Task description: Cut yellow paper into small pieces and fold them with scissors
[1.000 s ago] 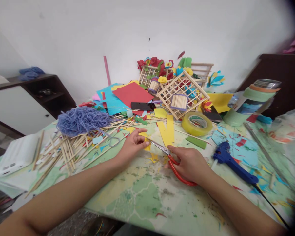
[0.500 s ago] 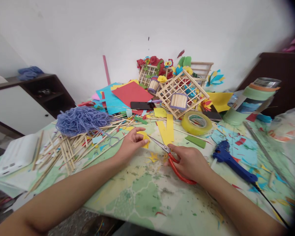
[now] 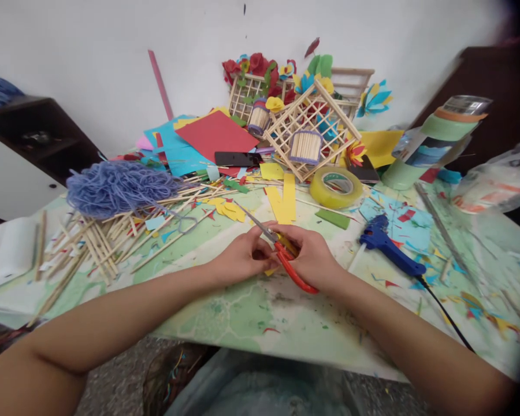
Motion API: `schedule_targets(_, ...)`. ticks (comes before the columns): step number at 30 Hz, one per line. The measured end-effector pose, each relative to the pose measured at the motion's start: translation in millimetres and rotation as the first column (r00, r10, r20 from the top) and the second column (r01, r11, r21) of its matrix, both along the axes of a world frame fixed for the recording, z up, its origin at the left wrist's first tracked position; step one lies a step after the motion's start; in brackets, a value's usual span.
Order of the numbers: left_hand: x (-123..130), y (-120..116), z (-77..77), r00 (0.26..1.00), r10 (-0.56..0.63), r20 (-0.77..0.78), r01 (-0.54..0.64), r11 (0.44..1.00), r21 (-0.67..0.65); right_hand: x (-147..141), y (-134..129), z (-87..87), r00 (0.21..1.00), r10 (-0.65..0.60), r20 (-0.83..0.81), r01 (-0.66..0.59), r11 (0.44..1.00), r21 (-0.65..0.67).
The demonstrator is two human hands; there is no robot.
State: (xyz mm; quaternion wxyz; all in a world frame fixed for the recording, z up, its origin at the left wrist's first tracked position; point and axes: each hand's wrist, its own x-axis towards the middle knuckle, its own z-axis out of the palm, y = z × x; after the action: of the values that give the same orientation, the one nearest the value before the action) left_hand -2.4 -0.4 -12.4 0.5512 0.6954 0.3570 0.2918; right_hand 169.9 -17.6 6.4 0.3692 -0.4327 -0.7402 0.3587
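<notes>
A: Where are the scissors (image 3: 281, 254)?

B: In the right hand (image 3: 315, 258), and they look held up over the counter (image 3: 238, 318). That grip is closed around the red handles.

A: Which way do they lie?

B: On a slant. The handles are on the right, close to the person. The tips point away and to the left, out past the grip. The 2 blades look shut.

A: What about the left hand (image 3: 241, 255)?

B: It is just beside the blades, on their left, with its fingers curled. Its fingertips are next to where the blades start. I can't tell if they touch.

A: Is it holding anything?

B: A bit of yellow paper (image 3: 269, 271) peeks out low between the hands. I can't tell if the left grip pinches it.

A: What is farther out?

B: 2 yellow strips (image 3: 289, 199) lie just past the hands, and small yellow pieces (image 3: 231, 211) lie near the tips. The tape roll (image 3: 323, 196) is to the right, then the blue glue gun (image 3: 392, 249).
</notes>
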Motion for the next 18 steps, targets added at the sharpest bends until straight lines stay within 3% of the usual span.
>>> schedule_targets(5,-4,-1,3.6,1.0,0.028,0.014,-0.027,0.999,-0.021,3,-1,-1.5,0.998,-0.055,0.045,0.056,0.998,-0.021)
schedule_targets(10,-10,4,9.4,0.985,0.161,0.066,-0.161,0.987,0.007,3,-2,-1.0,0.992,-0.083,0.095,0.083,0.997,0.005)
schedule_targets(15,-9,6,12.3,0.953,0.237,0.187,-0.219,0.969,-0.111,6,-4,0.2,0.94,-0.127,0.317,0.086,0.986,0.14)
schedule_targets(18,-11,10,13.4,0.917,0.306,0.255,-0.269,0.948,-0.169,17,1,3.2,0.863,-0.242,0.445,0.131,0.955,0.266)
